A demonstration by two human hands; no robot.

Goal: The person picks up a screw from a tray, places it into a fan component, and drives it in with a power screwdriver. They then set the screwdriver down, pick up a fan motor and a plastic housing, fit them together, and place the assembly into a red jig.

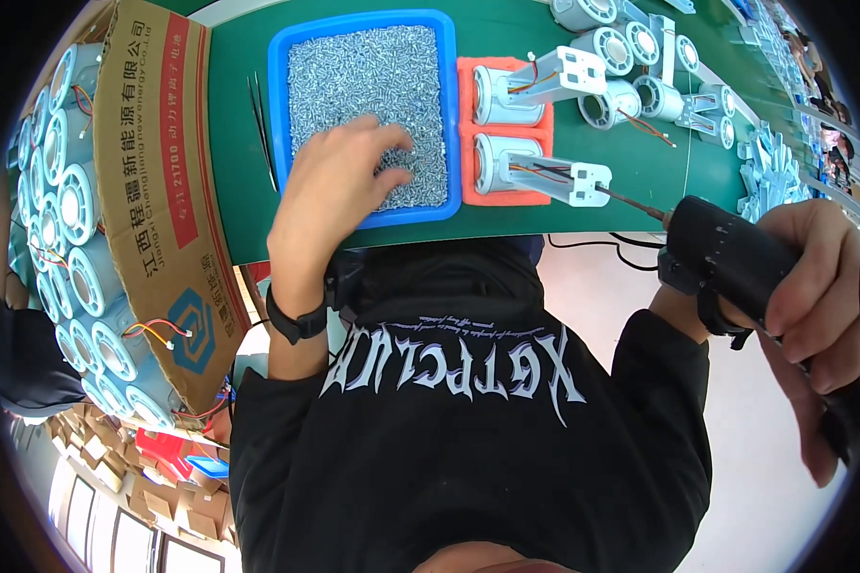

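Note:
My left hand (347, 172) is over a blue plastic tray (276, 115) filled with small silver screws (363, 76). Its thumb and index finger are apart, with the fingertips at the screws and nothing visible between them. My right hand (817, 296) is wrapped around a black electric screwdriver (731, 253). The screwdriver's long bit points left, its tip at the end of a white bracket (589, 185). That bracket extends from a white cylindrical part (506, 162) with wires, lying in an orange-red holder (506, 199). A similar cylindrical part (505, 95) with a bracket lies in the holder's far half.
A cardboard box (162, 191) stands at the left, beside several white cylindrical parts (76, 205) with wires. Tweezers (261, 129) lie left of the tray. More cylindrical parts (610, 103) and a pile of light-blue strips (772, 177) are on the green table (640, 210) at the right.

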